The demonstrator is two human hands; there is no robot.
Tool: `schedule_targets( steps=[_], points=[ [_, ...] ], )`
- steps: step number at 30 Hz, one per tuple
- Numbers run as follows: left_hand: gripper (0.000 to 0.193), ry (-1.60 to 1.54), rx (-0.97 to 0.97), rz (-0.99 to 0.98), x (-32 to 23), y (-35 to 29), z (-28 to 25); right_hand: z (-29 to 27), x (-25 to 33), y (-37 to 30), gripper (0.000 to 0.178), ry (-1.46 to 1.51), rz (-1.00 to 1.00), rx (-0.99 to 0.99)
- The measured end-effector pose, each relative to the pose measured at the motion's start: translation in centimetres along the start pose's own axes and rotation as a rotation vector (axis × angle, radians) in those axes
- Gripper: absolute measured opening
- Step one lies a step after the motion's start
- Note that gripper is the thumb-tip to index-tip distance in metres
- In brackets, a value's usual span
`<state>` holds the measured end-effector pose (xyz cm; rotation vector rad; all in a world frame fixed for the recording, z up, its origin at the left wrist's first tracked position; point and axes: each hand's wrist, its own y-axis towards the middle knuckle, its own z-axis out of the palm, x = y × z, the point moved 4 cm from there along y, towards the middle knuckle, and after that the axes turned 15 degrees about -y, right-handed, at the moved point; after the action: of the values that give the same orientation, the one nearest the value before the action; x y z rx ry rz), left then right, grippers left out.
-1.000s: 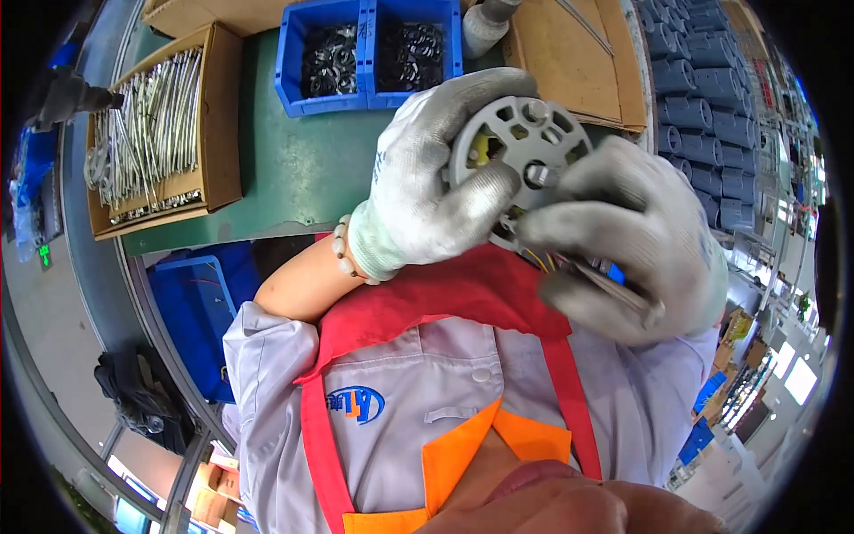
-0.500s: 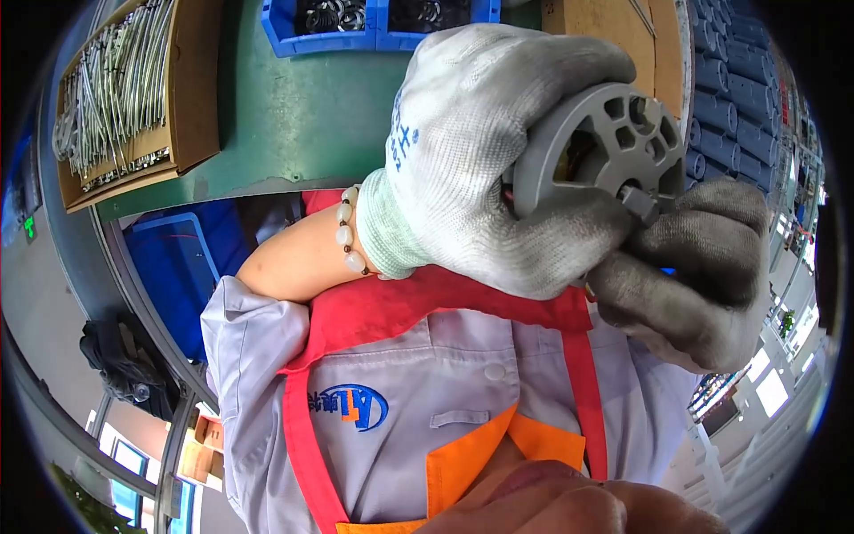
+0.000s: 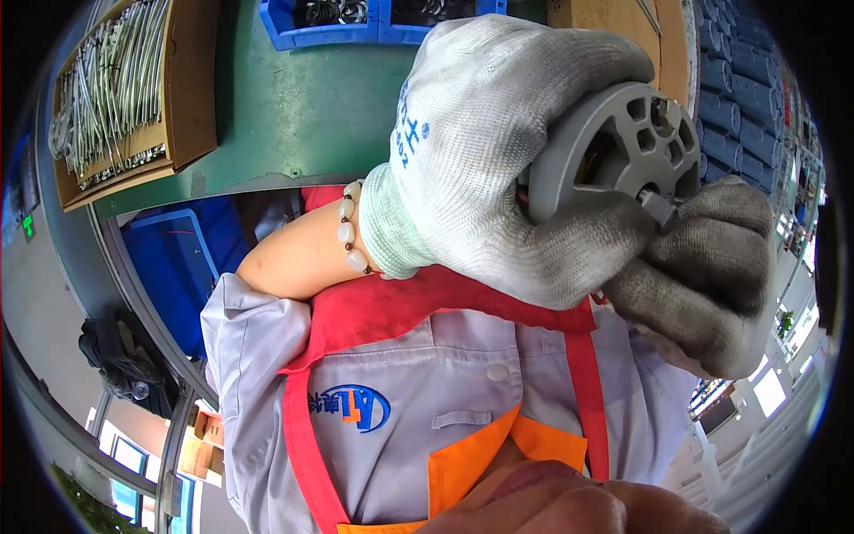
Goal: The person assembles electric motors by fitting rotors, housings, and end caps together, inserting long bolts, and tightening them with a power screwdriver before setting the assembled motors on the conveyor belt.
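My left hand (image 3: 525, 151), in a whitish knit glove with grey dirty fingers, is wrapped around a round grey motor (image 3: 569, 160). The motor's slotted metal end cover faces right, and dark brownish parts show through its gaps. At the cover's centre sticks out a small square metal end (image 3: 656, 208), close to my left thumb. My right hand (image 3: 703, 276), gloved and grimy, is closed right beside that square end, its curled fingers against it. Whatever lies inside those fingers is hidden.
A green worktable (image 3: 302, 125) lies beyond my arm. On it stand a cardboard box of thin metal rods (image 3: 189, 89) and blue bins (image 3: 331, 37) with dark ring-shaped parts. Dark grey cylinders (image 3: 743, 116) are stacked at right. A blue crate (image 3: 169, 267) sits below the table edge.
Both hands and the motor have shifted slightly to the right. The grip of my left hand on the motor looks the same.
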<state>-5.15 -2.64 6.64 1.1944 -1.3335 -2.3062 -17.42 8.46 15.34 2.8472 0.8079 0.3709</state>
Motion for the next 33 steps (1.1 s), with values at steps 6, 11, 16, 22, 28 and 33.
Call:
schedule_targets(
  steps=[6,11,16,22,28,33],
  points=[
    [0.074,-0.085,0.119,-0.389,-0.1,-1.0,-0.6,0.8,-0.5,0.5,0.039,0.0,0.023,-0.081],
    [0.092,-0.238,0.217,-0.579,0.6,-2.1,0.0,-1.0,-3.6,1.7,0.019,0.171,-0.01,-0.244],
    [0.083,-0.326,0.181,-0.455,1.2,-2.7,1.0,-0.3,-5.1,3.1,0.03,0.18,0.286,-0.02],
    [0.075,-0.367,0.009,-0.41,2.1,-3.3,1.1,-0.7,-5.1,3.8,0.032,0.09,0.303,0.106],
    [0.085,-0.24,-0.005,-0.286,2.3,-2.6,0.7,0.9,-6.0,3.5,0.031,0.253,0.235,0.057],
    [0.086,-0.271,-0.032,-0.327,2.2,-2.2,1.5,1.3,-6.3,3.3,0.028,0.301,0.265,0.084]
  ],
)
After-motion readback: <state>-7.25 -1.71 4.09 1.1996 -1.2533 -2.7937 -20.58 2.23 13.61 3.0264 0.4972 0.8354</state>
